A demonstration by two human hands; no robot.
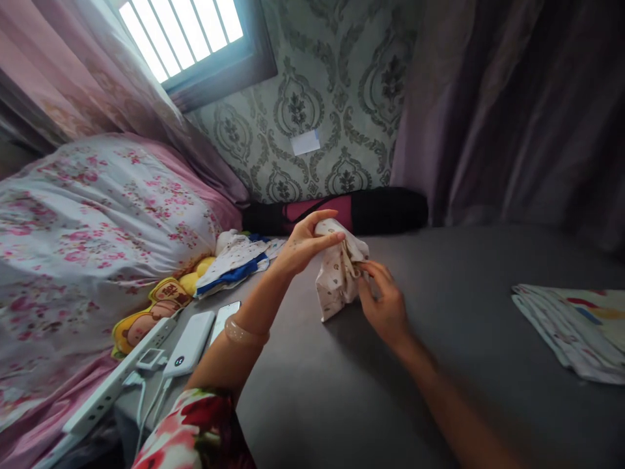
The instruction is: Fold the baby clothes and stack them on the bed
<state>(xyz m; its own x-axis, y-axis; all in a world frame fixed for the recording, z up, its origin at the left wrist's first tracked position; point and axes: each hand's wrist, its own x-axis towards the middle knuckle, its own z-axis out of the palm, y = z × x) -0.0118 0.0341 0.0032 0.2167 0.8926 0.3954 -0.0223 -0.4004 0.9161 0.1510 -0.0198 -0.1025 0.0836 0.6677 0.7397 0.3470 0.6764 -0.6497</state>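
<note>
A small white cloth garment [336, 280] with a tiny brownish print hangs bunched up above the grey sheet [312, 397]. My left hand [307, 244] grips its upper part between thumb and fingers. Lower down on the right side, my right hand [383, 296] pinches a fold of the same cloth. What kind of garment it is cannot be made out, since it is crumpled. A pale bangle [244, 332] circles my left wrist.
Left of my arm lie a clothes pile [234, 264], a yellow plush toy [151, 309], a white power bank [193, 342], a phone [225, 320] and a power strip [122, 374] with cables. Folded cloths [576, 332] lie at right. A long black-and-pink bag [385, 212] rests by the wall.
</note>
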